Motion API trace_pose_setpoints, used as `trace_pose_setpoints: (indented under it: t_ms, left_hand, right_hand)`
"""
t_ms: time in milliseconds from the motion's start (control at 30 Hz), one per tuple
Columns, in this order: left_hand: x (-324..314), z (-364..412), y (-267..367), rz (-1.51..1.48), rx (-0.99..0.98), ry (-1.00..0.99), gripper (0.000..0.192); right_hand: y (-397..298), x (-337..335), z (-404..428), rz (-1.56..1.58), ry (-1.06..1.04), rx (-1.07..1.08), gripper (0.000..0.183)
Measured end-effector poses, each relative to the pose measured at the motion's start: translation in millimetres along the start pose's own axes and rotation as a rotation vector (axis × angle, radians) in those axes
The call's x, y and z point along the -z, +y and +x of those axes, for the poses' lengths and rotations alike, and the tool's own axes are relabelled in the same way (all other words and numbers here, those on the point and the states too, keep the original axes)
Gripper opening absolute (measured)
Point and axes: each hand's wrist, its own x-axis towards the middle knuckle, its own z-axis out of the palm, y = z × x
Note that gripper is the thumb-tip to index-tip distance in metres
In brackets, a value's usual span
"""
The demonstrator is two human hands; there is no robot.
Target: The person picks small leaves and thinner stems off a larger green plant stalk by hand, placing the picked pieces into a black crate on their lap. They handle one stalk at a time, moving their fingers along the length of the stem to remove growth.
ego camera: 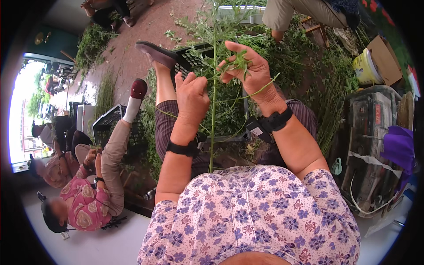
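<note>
A tall green leafy plant stem (214, 109) stands upright before me, its feathery top (215, 25) spreading above my hands. My left hand (193, 96), a band on its wrist, is curled at the left of the stem, its fingertips by a side shoot. On the other side my right hand (248, 68) holds a small sprig of green leaves (241, 63) between thumb and fingers. Thin side shoots hang across both forearms. Below the hands, a black plastic crate (246, 102) between my legs holds cut leafy greens (228, 114).
Heaps of cut stalks (294, 59) cover the floor ahead and to the right. A yellow-and-white bucket (367, 68), a cardboard box (381, 59) and a dirty glass-sided case (372, 145) stand at right. Co-workers sit at left, one in a pink floral top (86, 207), near another black crate (109, 122).
</note>
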Motion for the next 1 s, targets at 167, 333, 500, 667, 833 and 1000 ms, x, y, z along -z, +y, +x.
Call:
trace_pose_setpoints:
  t_ms: [167,333,500,667,833,1000]
  left_hand:
    - [-10,-12,-13,-0.065,0.149,-0.045,0.010]
    - [-21,-24,-25,-0.255,0.312,-0.014,0.005]
    - [-22,-30,-21,-0.794,0.741,-0.045,0.011]
    - [-23,-40,-13,-0.927,0.602,0.106,0.017]
    - [-18,-43,-20,-1.068,0.806,0.235,0.012]
    - [-10,-35,-29,-0.844,0.916,0.197,0.008]
  right_hand:
    - [0,3,3,0.164,0.074,0.062,0.043]
    - [3,4,4,0.183,0.101,0.025,0.043]
    - [2,10,4,0.145,0.160,-0.023,0.043]
    - [8,10,4,0.107,0.200,-0.055,0.042]
    - [10,12,5,0.124,0.201,-0.073,0.041]
    - [9,12,5,0.179,0.183,-0.080,0.041]
